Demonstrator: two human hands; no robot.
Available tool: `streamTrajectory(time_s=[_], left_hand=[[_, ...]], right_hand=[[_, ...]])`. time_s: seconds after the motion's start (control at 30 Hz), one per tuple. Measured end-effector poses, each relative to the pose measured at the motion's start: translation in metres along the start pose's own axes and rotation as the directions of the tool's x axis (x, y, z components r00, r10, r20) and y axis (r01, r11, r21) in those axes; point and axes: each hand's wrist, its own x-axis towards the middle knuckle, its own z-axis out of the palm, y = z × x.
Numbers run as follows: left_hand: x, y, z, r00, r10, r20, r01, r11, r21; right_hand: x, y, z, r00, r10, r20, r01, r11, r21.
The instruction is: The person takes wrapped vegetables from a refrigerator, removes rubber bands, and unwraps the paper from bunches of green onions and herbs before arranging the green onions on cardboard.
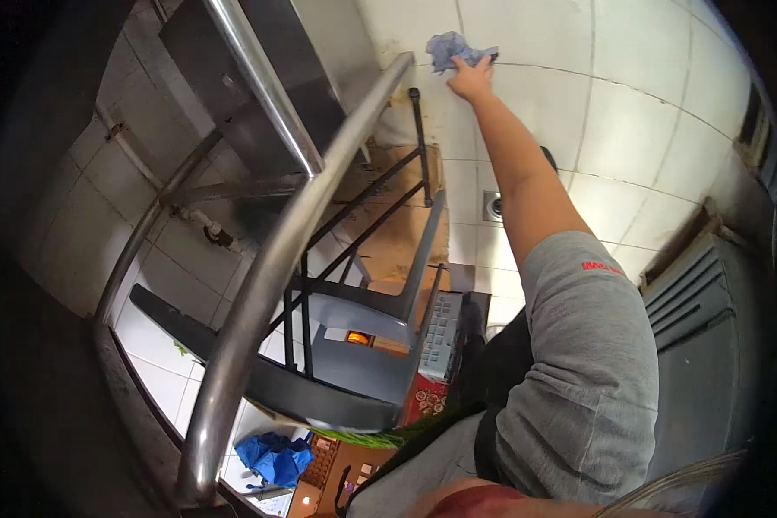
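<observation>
My right hand is at the top of the view, at the end of my outstretched arm. Its fingers grip a crumpled grey-blue cloth against the white tiles. The cloth bunches out past the fingertips on both sides. Some finger detail is too small to tell. A grey short sleeve with red lettering covers my upper arm. My left hand is out of the frame.
A thick metal rail crosses the left side. Below it are a dark-framed chair-like object, a blue cloth bundle and brown cardboard. A drain lies beside my forearm; a grey louvered panel stands right.
</observation>
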Motion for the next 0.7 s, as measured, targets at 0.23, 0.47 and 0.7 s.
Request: streamTrajectory(time_s=[0.23,0.47,0.7], left_hand=[[-0.008,-0.006,0.013,0.999,-0.019,-0.049,0.019,1.0,0.015],[-0.035,0.05,0.035,0.962,-0.135,-0.236,0.162,0.982,0.099],[0.001,0.046,0.053,0.711,-0.219,-0.668,0.368,0.925,0.088]], right_hand=[[0.027,0.036,0.012,0.982,-0.157,-0.11,0.131,0.969,-0.211],[-0.073,0.041,-0.046,0.772,-0.271,-0.575,0.468,0.854,0.226],[-0.249,-0.027,-0.21,0.891,-0.207,-0.404,0.453,0.458,0.765]])
